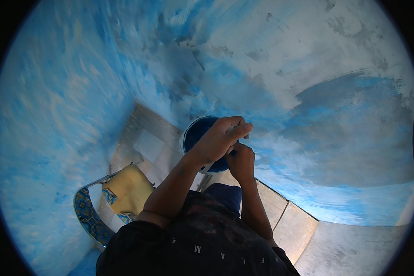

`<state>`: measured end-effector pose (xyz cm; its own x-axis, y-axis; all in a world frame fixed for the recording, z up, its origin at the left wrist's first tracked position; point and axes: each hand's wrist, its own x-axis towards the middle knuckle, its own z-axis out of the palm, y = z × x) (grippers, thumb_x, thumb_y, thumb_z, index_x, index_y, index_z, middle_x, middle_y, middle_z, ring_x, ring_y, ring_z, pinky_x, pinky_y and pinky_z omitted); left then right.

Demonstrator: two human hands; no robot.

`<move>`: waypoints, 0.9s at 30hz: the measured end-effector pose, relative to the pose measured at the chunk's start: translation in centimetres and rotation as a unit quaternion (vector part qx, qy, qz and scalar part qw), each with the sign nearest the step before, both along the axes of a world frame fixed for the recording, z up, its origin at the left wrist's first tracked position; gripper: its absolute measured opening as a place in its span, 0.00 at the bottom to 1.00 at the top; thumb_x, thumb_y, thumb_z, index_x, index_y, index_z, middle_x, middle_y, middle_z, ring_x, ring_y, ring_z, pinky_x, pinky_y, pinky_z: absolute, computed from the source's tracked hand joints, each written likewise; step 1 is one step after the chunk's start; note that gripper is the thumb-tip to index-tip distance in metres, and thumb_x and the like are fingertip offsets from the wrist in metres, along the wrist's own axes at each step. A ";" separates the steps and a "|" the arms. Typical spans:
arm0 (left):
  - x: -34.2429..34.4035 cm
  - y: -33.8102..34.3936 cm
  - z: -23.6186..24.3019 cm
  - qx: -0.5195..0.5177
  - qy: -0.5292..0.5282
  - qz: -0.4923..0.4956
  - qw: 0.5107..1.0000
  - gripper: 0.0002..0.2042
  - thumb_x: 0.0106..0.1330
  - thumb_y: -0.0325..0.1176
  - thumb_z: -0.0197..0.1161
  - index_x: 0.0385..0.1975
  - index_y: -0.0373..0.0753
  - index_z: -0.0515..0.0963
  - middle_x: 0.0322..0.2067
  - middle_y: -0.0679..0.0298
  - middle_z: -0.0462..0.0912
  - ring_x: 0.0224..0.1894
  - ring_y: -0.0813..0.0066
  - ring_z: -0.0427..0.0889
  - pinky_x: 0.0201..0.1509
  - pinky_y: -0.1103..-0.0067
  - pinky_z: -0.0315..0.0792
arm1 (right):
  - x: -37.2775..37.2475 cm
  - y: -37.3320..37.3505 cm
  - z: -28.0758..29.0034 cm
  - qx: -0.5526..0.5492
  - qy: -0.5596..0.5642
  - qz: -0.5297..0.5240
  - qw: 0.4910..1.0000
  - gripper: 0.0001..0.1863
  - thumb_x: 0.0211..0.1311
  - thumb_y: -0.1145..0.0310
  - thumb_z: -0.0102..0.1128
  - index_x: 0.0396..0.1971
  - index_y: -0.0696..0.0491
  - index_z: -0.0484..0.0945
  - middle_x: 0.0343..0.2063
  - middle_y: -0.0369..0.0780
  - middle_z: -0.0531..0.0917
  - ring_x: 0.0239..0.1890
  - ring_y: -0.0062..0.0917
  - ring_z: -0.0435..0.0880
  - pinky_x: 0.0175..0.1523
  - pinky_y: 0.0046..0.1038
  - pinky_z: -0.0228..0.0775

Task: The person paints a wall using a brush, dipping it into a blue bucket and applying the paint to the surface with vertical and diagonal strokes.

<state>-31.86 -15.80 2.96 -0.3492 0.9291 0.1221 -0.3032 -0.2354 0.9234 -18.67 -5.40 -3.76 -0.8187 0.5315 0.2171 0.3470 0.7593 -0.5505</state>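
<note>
The bare left forearm (170, 188) slants up and rightward to a curled left hand (220, 138), while the right forearm (255, 207) rises more steeply to a bent-fingered right hand (242, 162) just below it.

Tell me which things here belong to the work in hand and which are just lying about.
Part of the work, it seems:
left hand and right hand, close together over the bucket
round bucket, blue inside
blue-streaked wall, probably

Just lying about, apparently:
chair with patterned back
pale square piece left of the bucket
</note>
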 end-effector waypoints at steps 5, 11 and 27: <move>-0.8 -0.2 0.7 -0.050 -0.025 0.031 0.998 0.21 0.74 0.53 0.57 0.29 0.39 0.73 0.17 0.78 0.58 0.17 0.90 0.53 0.20 0.84 0.48 | -0.3 0.2 1.2 -0.086 -0.028 0.015 0.996 0.14 0.54 0.68 0.72 0.41 0.54 0.87 0.32 0.50 0.86 0.31 0.44 0.85 0.38 0.39 0.76; -1.3 0.6 -0.2 -0.095 -0.068 0.056 0.992 0.18 0.74 0.49 0.57 0.29 0.40 0.72 0.18 0.79 0.57 0.16 0.90 0.50 0.20 0.83 0.45 | 1.2 0.3 2.7 -0.203 0.096 -0.025 0.974 0.12 0.60 0.72 0.71 0.43 0.58 0.86 0.34 0.45 0.89 0.30 0.27 0.86 0.39 0.26 0.77; -0.8 2.7 0.1 -0.061 -0.129 0.079 0.987 0.17 0.71 0.48 0.61 0.26 0.41 0.74 0.19 0.77 0.59 0.17 0.88 0.50 0.22 0.82 0.44 | 6.5 2.8 1.2 -0.464 0.393 -0.102 0.787 0.10 0.70 0.76 0.58 0.47 0.63 0.77 0.44 0.47 0.84 0.43 0.29 0.86 0.47 0.30 0.83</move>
